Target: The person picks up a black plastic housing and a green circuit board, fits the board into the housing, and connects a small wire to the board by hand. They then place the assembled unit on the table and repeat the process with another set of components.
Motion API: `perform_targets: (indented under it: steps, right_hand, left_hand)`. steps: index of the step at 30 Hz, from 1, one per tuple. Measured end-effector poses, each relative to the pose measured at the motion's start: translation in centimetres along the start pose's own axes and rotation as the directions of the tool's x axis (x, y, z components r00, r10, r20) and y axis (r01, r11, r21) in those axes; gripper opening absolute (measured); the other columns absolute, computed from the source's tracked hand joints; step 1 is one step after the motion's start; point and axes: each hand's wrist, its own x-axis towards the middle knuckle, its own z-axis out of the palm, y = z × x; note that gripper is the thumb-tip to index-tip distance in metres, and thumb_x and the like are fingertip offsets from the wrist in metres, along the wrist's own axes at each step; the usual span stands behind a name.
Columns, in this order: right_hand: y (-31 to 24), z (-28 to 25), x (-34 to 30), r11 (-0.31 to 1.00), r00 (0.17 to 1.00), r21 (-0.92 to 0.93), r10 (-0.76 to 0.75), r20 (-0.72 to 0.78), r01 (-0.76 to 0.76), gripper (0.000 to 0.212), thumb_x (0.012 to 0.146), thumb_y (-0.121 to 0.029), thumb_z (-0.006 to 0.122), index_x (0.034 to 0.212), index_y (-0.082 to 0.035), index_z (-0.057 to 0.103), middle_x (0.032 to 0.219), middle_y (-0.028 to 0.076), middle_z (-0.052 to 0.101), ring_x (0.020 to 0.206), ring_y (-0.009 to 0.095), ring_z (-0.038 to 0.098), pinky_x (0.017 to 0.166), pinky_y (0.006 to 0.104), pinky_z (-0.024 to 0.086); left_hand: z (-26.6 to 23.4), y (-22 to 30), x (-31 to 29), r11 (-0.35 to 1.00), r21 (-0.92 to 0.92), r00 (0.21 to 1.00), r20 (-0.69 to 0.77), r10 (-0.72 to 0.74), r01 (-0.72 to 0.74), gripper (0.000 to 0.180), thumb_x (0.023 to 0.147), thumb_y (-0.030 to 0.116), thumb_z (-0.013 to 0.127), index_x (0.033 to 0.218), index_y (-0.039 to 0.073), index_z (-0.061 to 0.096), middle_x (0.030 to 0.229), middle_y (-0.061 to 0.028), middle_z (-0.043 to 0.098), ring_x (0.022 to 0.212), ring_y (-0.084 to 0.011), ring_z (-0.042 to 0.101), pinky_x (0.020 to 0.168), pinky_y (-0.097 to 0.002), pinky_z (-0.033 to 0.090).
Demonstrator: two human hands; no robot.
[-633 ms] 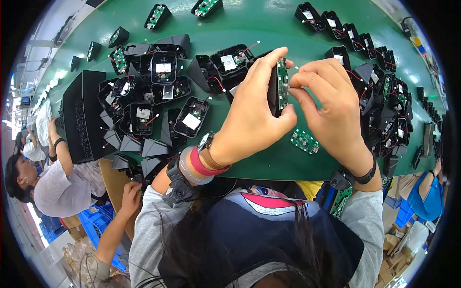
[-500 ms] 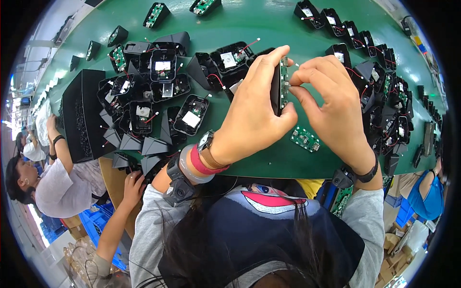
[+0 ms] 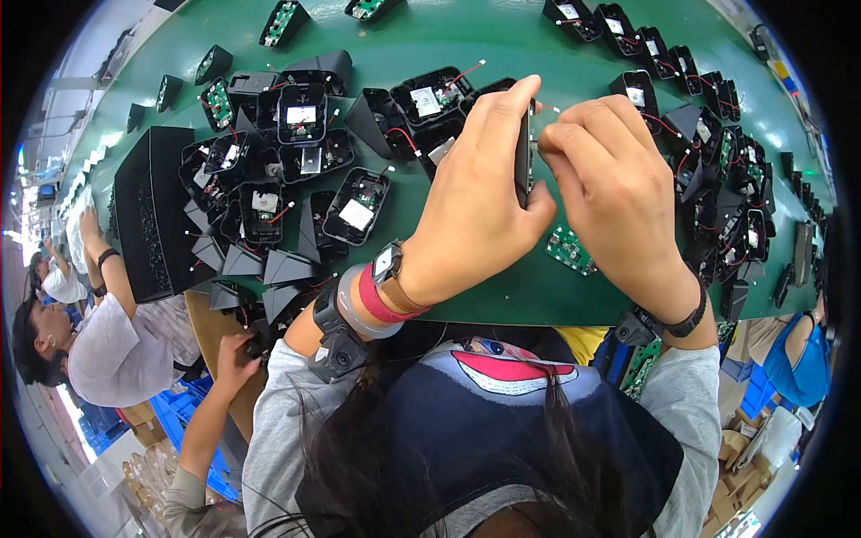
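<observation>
My left hand [image 3: 475,202] grips a black plastic housing [image 3: 523,161], held edge-on above the green table. A circuit board lies along its right side, showing only as a thin edge. My right hand [image 3: 619,184] is closed, thumb and index finger pinched together against that board side. Whatever sits between those fingertips is too small and hidden to make out. Below my hands, a loose green circuit board [image 3: 567,250] lies on the table, partly covered by my right hand. Left of my left hand is an open black housing [image 3: 357,208] with a white square inside.
Black housings with boards and red wires crowd the left [image 3: 302,115] and right [image 3: 717,179]; more housings [image 3: 614,31] stand in a row at far right. A black foam-lined box [image 3: 157,215] stands at left. A co-worker's hand [image 3: 235,360] is at the table's near left edge.
My right hand has turned and drawn its fingers in closer to the board. The housing has tilted, so less of its board shows. At lower left, the co-worker's hand has shifted slightly nearer.
</observation>
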Motion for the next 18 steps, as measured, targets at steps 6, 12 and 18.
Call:
perform_targets:
  steps: [6, 12, 18]
  right_hand:
    - [1.4, -0.9, 0.6, 0.929, 0.974, 0.307, 0.165, 0.156, -0.207, 0.017, 0.064, 0.003, 0.069, 0.077, -0.002, 0.061, 0.074, 0.005, 0.060, 0.068, 0.017, 0.054, 0.060, 0.0272, 0.042]
    - [1.8, -1.2, 0.8, 0.895, 0.939, 0.331, 0.212, 0.269, -0.297, 0.012, 0.065, 0.003, 0.069, 0.073, -0.001, 0.062, 0.072, 0.003, 0.059, 0.065, 0.011, 0.051, 0.057, 0.0247, 0.039]
    - [2.8, -2.9, 1.0, 0.679, 0.865, 0.554, 0.269, 0.424, -0.482, 0.027, 0.071, -0.004, 0.071, 0.096, -0.002, 0.063, 0.082, 0.000, 0.058, 0.070, 0.007, 0.050, 0.062, 0.0212, 0.042]
  left_hand:
    - [-0.6, 0.3, 0.2, 0.985, -0.143, 0.994, 0.077, -0.083, 0.094, 0.070, 0.065, 0.004, 0.059, 0.132, 0.000, 0.040, 0.118, -0.0179, 0.052, 0.109, -0.0306, 0.052, 0.097, -0.0353, 0.039]
    - [-0.2, -0.1, 0.0, 0.990, -0.132, 0.992, 0.117, -0.042, 0.057, 0.071, 0.065, 0.007, 0.060, 0.133, 0.001, 0.040, 0.120, -0.0177, 0.050, 0.112, -0.0292, 0.051, 0.098, -0.0339, 0.038]
    - [-0.8, 0.6, 0.6, 0.855, -0.492, 0.980, 0.177, -0.089, 0.166, 0.078, 0.067, 0.005, 0.060, 0.141, 0.002, 0.033, 0.125, -0.0116, 0.048, 0.113, -0.0182, 0.049, 0.100, -0.0301, 0.035]
